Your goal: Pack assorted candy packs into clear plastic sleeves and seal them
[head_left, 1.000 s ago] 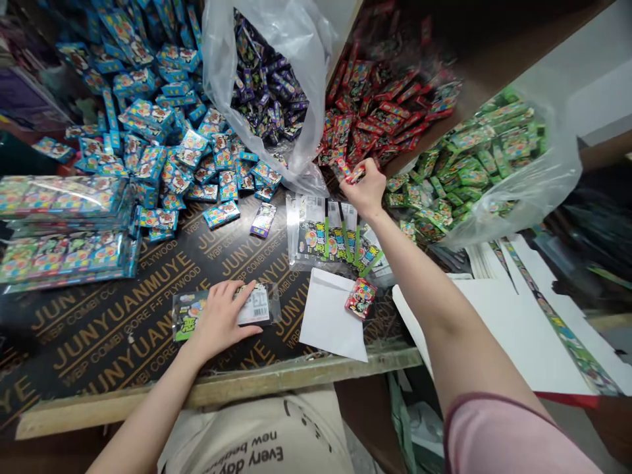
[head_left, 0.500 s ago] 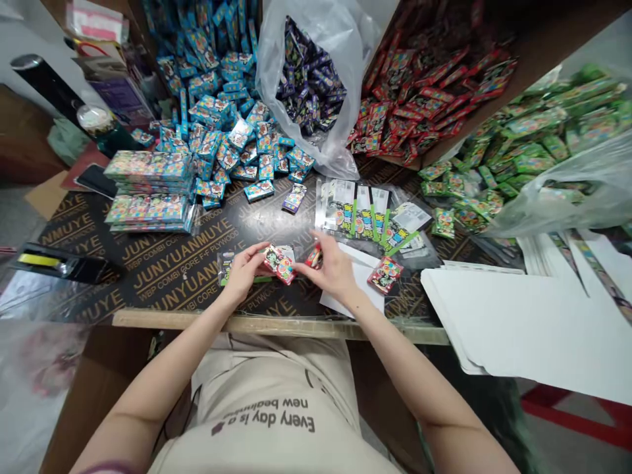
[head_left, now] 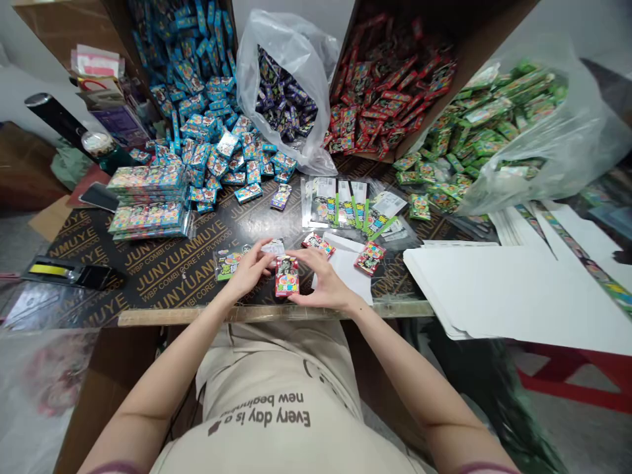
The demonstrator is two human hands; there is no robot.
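My right hand (head_left: 320,280) grips a small red printed candy box (head_left: 287,276) upright between the thumb at its bottom and the fingers at its top. Just left of it, my left hand (head_left: 247,273) is closed, its fingertips close to the box's upper left edge. What those fingers pinch is hidden. Beneath the left hand lies a printed plastic bag (head_left: 228,262) with green and black patches. Another red box (head_left: 318,244) rests beyond my right hand. A third red box (head_left: 370,257) lies on white paper (head_left: 348,273) to the right.
Flat printed bags (head_left: 345,204) overlap behind my right hand. Blue boxes (head_left: 212,145), a clear bag of purple ones (head_left: 286,99), red ones (head_left: 380,99) and green ones (head_left: 484,125) are heaped at the back. Stacked packs (head_left: 148,197) stand left; white sheets (head_left: 494,283) overhang right.
The red box between my hands has turned upright and passed into my right hand's grip. The red box my right hand held earlier now lies on the table beyond it.
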